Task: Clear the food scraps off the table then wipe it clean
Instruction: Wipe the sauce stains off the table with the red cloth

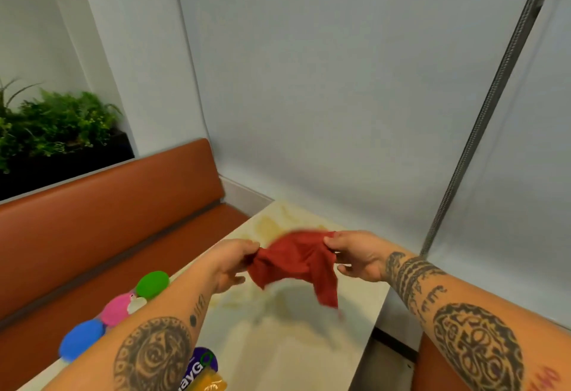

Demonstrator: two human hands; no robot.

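Pale table (293, 356), orange bench (108, 223), coloured discs (116, 308); red cloth (296, 264) pinched between left hand (230, 264) and right hand (355, 256).

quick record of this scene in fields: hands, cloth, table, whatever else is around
left hand: left hand pinches one end of the cloth
right hand: right hand pinches the other end
cloth: red cloth, bunched, held between both hands above the table, casting a shadow on it
table: pale table with yellowish smears at the far end
on table, left edge: green disc, pink disc, blue disc, purple packet
surroundings: brown bench, plant behind it
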